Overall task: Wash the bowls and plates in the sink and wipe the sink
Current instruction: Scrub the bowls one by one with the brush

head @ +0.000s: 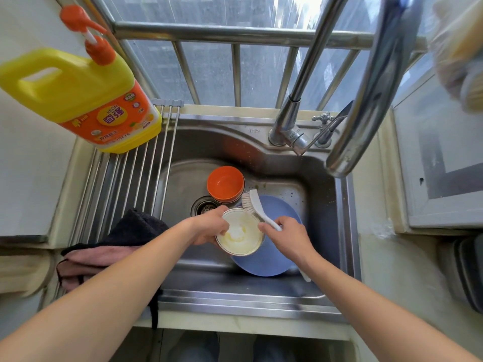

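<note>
Scrubbing step, judged: left hand [209, 227] grips white bowl [241, 235] rim over sink [261, 286]; right hand [287, 237] holds brush [257, 209], bristles at far rim. Next: work bristles inside.

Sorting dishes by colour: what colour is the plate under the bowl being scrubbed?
Blue plate, seen best in the head view.

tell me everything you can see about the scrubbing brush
The scrubbing brush looks like white plastic: a long, slightly curved handle with a head of pale bristles. The right hand grips the handle low down, so its end is hidden. The brush slants up and away to the left, its head over the far rim of the white bowl, close to the orange bowls. It is held above the blue plate in the sink. Whether the bristles touch the bowl is unclear.
</note>
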Action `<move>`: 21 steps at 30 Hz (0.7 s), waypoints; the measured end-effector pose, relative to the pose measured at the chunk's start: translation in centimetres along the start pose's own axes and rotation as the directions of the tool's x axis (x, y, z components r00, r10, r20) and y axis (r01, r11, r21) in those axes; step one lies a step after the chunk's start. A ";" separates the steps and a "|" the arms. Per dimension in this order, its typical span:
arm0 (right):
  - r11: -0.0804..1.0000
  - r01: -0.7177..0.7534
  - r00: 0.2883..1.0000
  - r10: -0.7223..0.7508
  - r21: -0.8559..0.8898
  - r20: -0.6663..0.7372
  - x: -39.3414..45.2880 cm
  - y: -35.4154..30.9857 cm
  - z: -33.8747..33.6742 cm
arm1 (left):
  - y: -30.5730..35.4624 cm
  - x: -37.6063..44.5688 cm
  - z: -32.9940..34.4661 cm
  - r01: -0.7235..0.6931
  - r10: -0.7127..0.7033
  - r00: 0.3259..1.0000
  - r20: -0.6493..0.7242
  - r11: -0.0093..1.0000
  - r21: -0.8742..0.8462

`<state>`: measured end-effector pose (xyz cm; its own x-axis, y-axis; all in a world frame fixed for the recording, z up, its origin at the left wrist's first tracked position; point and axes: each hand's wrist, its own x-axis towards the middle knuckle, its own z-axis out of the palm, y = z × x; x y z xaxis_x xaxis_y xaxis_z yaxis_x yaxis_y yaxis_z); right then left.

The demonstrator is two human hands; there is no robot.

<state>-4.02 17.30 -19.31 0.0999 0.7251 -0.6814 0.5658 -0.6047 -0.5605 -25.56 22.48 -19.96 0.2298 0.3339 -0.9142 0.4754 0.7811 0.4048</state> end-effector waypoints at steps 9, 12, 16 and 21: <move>0.887 -0.378 0.922 0.387 0.267 0.019 0.9 -0.8 3.2 | -0.2 -0.2 3.2 -0.027 -0.055 0.986 -0.157 0.878 -0.477; 0.847 -0.402 0.904 0.429 0.348 -0.001 0.6 -1.1 4.5 | -0.5 -0.3 6.3 -0.133 -0.091 0.948 -0.304 0.755 -0.642; 0.969 -0.184 0.974 0.202 0.163 -0.106 -0.3 -0.9 4.6 | -1.7 1.1 6.5 -0.235 -0.062 0.870 -0.490 0.821 -0.520; 0.831 0.294 0.913 -0.390 -0.472 -0.118 -1.5 1.1 1.6 | -2.9 1.9 3.0 -0.188 0.123 0.842 -0.525 0.980 -0.070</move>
<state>-4.83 15.08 -19.65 -0.0330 0.9369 -0.3479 0.8858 -0.1338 -0.4444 -23.94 19.26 -22.77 -0.1940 0.6548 -0.7305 0.3630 0.7397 0.5666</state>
